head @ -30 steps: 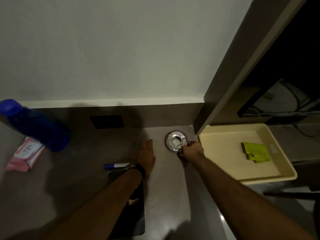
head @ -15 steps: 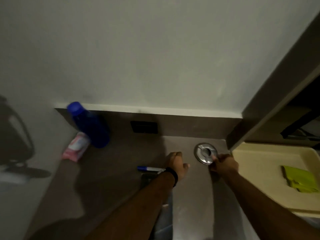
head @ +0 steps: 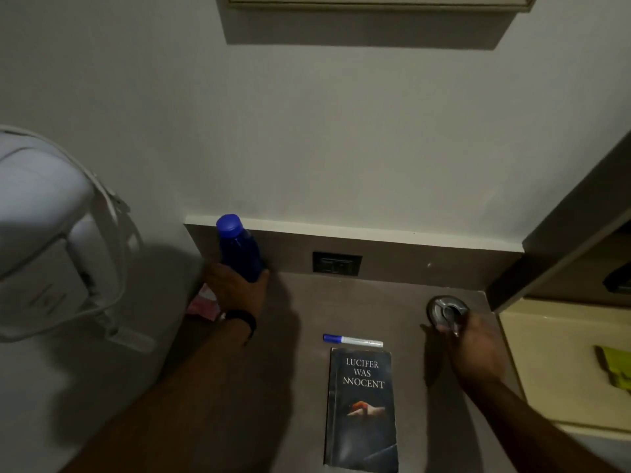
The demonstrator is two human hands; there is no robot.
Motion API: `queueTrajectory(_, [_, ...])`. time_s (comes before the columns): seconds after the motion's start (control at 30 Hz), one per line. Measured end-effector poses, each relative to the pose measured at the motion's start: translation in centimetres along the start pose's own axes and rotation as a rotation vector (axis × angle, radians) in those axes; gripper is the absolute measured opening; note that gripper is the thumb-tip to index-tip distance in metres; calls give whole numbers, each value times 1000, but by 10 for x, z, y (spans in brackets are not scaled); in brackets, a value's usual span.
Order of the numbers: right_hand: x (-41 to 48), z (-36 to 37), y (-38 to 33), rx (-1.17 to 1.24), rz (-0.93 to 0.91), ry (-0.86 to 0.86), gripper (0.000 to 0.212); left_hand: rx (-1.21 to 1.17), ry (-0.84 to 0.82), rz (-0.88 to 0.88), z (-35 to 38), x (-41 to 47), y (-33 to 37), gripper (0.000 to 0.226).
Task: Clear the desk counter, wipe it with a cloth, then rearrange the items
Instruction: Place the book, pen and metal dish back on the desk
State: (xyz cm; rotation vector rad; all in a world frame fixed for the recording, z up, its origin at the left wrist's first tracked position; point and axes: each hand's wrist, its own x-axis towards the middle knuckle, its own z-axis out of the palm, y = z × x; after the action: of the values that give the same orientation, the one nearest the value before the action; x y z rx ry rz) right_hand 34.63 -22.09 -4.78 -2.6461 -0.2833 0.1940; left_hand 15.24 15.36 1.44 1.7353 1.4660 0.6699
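Observation:
A blue bottle (head: 238, 248) stands at the back left of the brown counter (head: 300, 387), and my left hand (head: 235, 288) wraps its lower part. My right hand (head: 473, 346) pinches the near rim of a round metal ashtray (head: 444, 308) at the back right. A blue-capped marker (head: 353, 340) lies in the middle, with a dark book (head: 362, 409) just in front of it. A pink packet (head: 203, 305) peeks out, mostly hidden behind my left hand. A yellow-green cloth (head: 616, 368) lies in the cream tray (head: 546, 370) on the right.
A white wall-mounted appliance with a cord (head: 51, 240) juts out at the left. A black wall socket (head: 337, 263) sits in the backsplash. A brown partition (head: 563, 230) divides the counter from the tray side.
My left hand moved left from the counter's middle to the blue bottle and closed around it. The view swung left, uncovering the book. My right hand stays on the ashtray.

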Motion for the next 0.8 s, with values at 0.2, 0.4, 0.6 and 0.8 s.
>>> queueTrajectory(0.2, [-30,12,-35,67,-81,-98,29,-67,-131,98,1,37,6,102])
queueTrajectory(0.4, [-29,14,-58,93,-222,-82,29,-19,-151,241,22,18,15,86])
queueTrajectory(0.6, [-18,-11,-122,392,-253,-242,98,23,-558,448,59,-55,53,92])
queueTrajectory(0.8, [6,-31,-174,523,-434,-292,58,78,-663,453,92,-112,74,93])
